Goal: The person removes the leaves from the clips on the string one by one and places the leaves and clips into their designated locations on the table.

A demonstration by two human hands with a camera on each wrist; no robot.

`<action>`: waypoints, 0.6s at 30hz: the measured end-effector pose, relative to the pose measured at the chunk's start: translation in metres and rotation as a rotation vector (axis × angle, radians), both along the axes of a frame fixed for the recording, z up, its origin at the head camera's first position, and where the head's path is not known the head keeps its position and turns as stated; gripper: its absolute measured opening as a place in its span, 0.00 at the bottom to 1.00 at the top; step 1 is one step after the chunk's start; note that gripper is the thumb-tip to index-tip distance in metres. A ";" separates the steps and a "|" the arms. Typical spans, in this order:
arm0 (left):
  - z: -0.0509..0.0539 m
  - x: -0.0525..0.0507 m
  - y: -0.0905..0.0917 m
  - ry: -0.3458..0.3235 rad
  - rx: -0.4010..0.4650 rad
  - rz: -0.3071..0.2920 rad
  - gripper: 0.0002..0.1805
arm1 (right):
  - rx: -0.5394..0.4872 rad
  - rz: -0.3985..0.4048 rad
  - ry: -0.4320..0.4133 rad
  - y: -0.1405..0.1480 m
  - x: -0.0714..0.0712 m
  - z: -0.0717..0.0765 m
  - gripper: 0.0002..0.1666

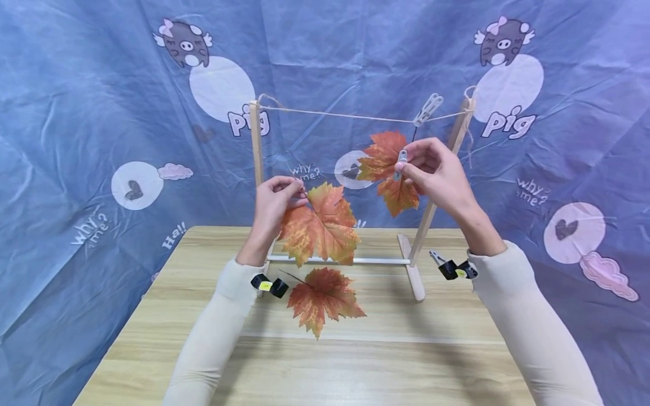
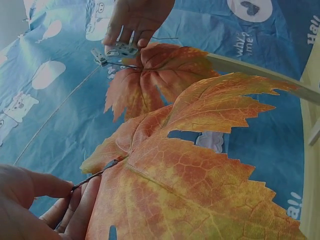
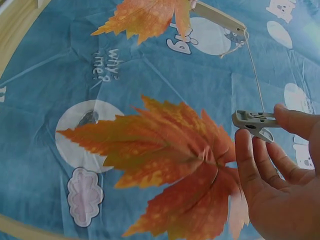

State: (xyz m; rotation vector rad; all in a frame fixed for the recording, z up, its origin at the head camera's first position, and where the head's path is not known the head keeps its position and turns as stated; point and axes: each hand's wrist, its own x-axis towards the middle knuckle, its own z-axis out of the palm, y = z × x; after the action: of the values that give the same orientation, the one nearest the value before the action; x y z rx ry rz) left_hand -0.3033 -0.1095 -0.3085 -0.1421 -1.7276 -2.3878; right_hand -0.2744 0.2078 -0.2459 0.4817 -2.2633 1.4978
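Note:
In the head view, my left hand [image 1: 276, 210] pinches the dark stem of an orange-yellow maple leaf [image 1: 325, 223], held up in front of the frame's left post. My right hand [image 1: 438, 176] holds a small grey clothespin [image 1: 401, 164] between thumb and fingers. Behind that hand a second maple leaf [image 1: 388, 155] hangs by its stem from another clothespin [image 1: 428, 110] clipped on the string [image 1: 345, 115]. The right wrist view shows the held clothespin [image 3: 254, 120] close up, apart from the string. A third, redder leaf [image 1: 325, 299] lies on the table.
The string runs between two wooden posts, left [image 1: 257, 146] and right [image 1: 459, 127], joined low by a white bar [image 1: 376, 261]. Flat wooden feet such as the right one [image 1: 412, 273] stand on the wooden table [image 1: 355, 366]. A blue printed cloth [image 1: 325, 56] hangs behind.

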 end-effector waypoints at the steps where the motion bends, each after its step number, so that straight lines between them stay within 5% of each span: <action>1: -0.001 0.000 0.000 -0.001 0.001 -0.001 0.03 | 0.001 -0.002 -0.008 0.002 0.001 -0.001 0.19; 9: -0.009 0.001 0.000 -0.021 -0.019 -0.007 0.04 | -0.038 0.008 -0.044 0.022 0.008 -0.010 0.24; 18: -0.024 0.002 -0.006 -0.051 -0.002 -0.012 0.08 | -0.042 -0.085 -0.020 0.050 0.013 -0.030 0.22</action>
State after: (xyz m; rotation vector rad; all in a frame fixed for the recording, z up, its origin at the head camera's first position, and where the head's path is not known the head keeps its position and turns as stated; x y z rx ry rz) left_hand -0.3016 -0.1154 -0.3321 -0.0919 -1.7558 -2.4188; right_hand -0.2612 0.2578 -0.2756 0.3559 -2.2336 1.5106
